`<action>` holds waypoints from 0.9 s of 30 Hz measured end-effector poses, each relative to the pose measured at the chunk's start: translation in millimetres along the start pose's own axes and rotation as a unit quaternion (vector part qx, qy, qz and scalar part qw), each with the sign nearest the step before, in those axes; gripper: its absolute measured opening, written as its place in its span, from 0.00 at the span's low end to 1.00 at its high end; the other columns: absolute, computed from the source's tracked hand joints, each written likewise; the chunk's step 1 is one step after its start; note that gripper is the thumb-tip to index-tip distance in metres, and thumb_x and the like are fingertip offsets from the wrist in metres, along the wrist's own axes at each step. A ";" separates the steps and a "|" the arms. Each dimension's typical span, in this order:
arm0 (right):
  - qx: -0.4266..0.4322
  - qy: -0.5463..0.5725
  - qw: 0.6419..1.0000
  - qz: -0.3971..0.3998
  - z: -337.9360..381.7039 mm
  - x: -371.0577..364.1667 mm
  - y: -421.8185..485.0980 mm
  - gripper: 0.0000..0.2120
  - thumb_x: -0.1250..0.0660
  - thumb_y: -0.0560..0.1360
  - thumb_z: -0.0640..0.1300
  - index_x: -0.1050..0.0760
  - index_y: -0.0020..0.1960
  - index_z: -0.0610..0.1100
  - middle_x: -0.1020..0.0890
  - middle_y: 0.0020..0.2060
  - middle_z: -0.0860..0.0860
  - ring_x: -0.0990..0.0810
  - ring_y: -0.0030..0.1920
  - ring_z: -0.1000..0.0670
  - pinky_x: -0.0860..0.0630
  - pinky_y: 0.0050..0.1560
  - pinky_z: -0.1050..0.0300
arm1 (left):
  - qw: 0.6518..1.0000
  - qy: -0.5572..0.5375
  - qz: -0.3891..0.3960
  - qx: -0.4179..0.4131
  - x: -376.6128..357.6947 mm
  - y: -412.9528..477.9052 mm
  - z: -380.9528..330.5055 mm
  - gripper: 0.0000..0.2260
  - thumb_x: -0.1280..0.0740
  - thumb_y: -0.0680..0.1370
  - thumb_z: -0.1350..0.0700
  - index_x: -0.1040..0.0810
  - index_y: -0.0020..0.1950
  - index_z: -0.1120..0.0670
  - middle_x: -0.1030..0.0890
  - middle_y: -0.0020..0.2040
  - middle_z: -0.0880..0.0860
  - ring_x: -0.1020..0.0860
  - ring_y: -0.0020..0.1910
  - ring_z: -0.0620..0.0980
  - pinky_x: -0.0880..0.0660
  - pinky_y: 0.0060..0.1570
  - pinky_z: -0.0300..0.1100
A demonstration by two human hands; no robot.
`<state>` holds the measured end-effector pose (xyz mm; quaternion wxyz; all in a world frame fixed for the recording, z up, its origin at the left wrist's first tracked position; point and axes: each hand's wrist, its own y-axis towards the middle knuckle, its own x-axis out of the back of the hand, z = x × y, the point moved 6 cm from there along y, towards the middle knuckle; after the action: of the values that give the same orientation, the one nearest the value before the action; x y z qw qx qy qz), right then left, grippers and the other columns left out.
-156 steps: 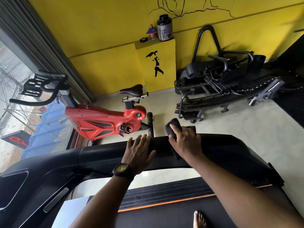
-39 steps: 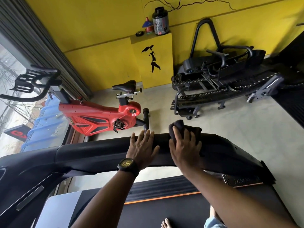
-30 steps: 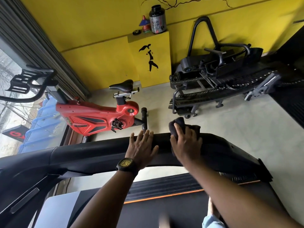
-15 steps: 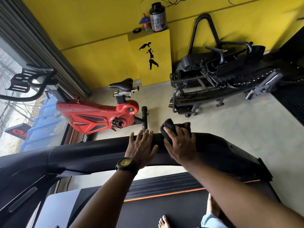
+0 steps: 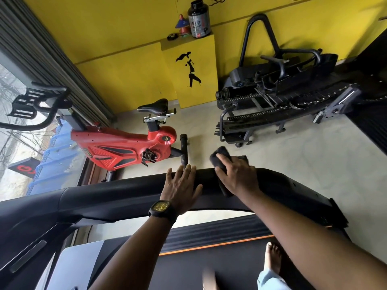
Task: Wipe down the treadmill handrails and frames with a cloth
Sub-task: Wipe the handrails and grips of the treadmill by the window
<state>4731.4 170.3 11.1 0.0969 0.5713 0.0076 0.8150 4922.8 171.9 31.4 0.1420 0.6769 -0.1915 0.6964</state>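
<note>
On top of the black treadmill handrail (image 5: 125,193), the right grip (image 5: 236,176) presses a dark cloth (image 5: 219,155) against the rail, fingers curled over the bunched fabric. One lump of the cloth sticks out past the fingertips on the far edge, and another fold hangs down the near face under the palm. Just to the left of it, close but apart, the left grip (image 5: 181,185) lies flat on the same rail with its fingers straight and slightly spread, holding nothing; a black wristwatch with a yellow dial (image 5: 160,208) sits on its wrist. Below both grips and nearer the person runs the treadmill belt (image 5: 184,266), edged by an orange stripe, with 1 bare foot (image 5: 272,258) standing on it under the right forearm. Beyond the left grip, on the pale floor (image 5: 293,160), stands a red spin bike (image 5: 117,149) beside the window (image 5: 12,143). Beyond the right grip, a black slatted treadmill (image 5: 282,97) rests against the yellow wall. Between these 2 machines and farther back, a yellow pillar (image 5: 194,70) carries a dark supplement tub (image 5: 198,17) and a small stack of cones (image 5: 181,24).
</note>
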 end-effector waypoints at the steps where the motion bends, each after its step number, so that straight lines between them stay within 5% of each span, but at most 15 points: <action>1: -0.043 0.004 0.999 -0.020 -1.2 -1.3 -9.4 0.27 0.45 0.77 0.63 0.27 0.72 0.56 0.18 0.56 0.45 0.21 0.57 0.39 0.25 0.49 0.42 | 1.000 0.000 0.003 -0.001 0.0 0.0 -0.4 0.35 0.56 0.78 0.37 0.41 0.79 0.55 0.36 0.77 0.56 0.39 0.77 0.56 0.45 0.74 0.62; 3: -0.077 -0.010 0.995 -0.054 10.9 -5.9 -34.4 0.25 0.43 0.78 0.60 0.26 0.72 0.54 0.20 0.61 0.43 0.23 0.60 0.37 0.26 0.52 0.39 | 1.000 0.000 0.003 -0.003 -0.1 0.7 -3.5 0.35 0.57 0.77 0.37 0.41 0.79 0.55 0.36 0.77 0.56 0.40 0.77 0.56 0.45 0.74 0.62; 9: 0.068 0.001 0.998 0.004 -5.7 1.8 -2.5 0.25 0.44 0.76 0.62 0.26 0.71 0.57 0.18 0.56 0.48 0.20 0.56 0.41 0.24 0.50 0.44 | 1.000 0.004 0.000 -0.010 -0.6 3.3 -7.4 0.35 0.57 0.77 0.37 0.41 0.79 0.55 0.37 0.78 0.56 0.40 0.77 0.57 0.45 0.74 0.62; 14: -0.082 0.004 0.995 -0.063 -7.9 -2.8 -30.9 0.24 0.43 0.77 0.58 0.24 0.70 0.53 0.19 0.58 0.43 0.21 0.57 0.38 0.26 0.52 0.38 | 1.000 0.003 0.003 -0.012 0.5 4.5 -15.8 0.34 0.54 0.79 0.37 0.37 0.78 0.56 0.34 0.76 0.58 0.37 0.76 0.58 0.41 0.72 0.64; 17: 0.028 0.024 0.997 -0.069 6.5 -1.7 -40.7 0.23 0.40 0.79 0.59 0.26 0.71 0.53 0.20 0.62 0.43 0.23 0.63 0.39 0.26 0.58 0.37 | 1.000 0.010 -0.002 -0.010 -0.5 8.6 -21.1 0.32 0.52 0.79 0.38 0.35 0.76 0.57 0.31 0.74 0.58 0.33 0.73 0.58 0.38 0.70 0.65; 20: 0.099 0.008 0.995 -0.004 -16.7 0.9 -9.4 0.26 0.43 0.79 0.63 0.29 0.74 0.55 0.19 0.59 0.45 0.20 0.58 0.41 0.23 0.53 0.44 | 1.000 0.013 -0.001 -0.017 -1.7 11.6 -24.1 0.32 0.52 0.79 0.38 0.35 0.76 0.57 0.30 0.74 0.58 0.33 0.73 0.59 0.37 0.69 0.64; 24: -0.072 0.015 0.996 -0.049 -29.0 -3.3 -19.8 0.26 0.44 0.78 0.61 0.27 0.72 0.54 0.19 0.58 0.42 0.21 0.58 0.39 0.25 0.51 0.41 | 0.999 0.013 0.007 -0.029 -2.4 16.1 -34.9 0.32 0.52 0.79 0.38 0.35 0.76 0.56 0.30 0.74 0.58 0.32 0.73 0.58 0.36 0.69 0.63; 27: -0.044 0.009 0.996 -0.071 0.5 -8.0 -54.2 0.25 0.41 0.79 0.59 0.28 0.74 0.54 0.22 0.65 0.40 0.24 0.65 0.36 0.26 0.57 0.36 | 1.000 0.007 0.005 -0.022 -4.1 18.2 -39.2 0.32 0.51 0.79 0.37 0.35 0.76 0.56 0.30 0.74 0.57 0.33 0.73 0.58 0.38 0.70 0.63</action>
<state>4742.5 222.2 -2.9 0.1794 0.5569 0.0135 0.8108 4879.8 174.0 25.6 0.1551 0.6676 -0.2094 0.6974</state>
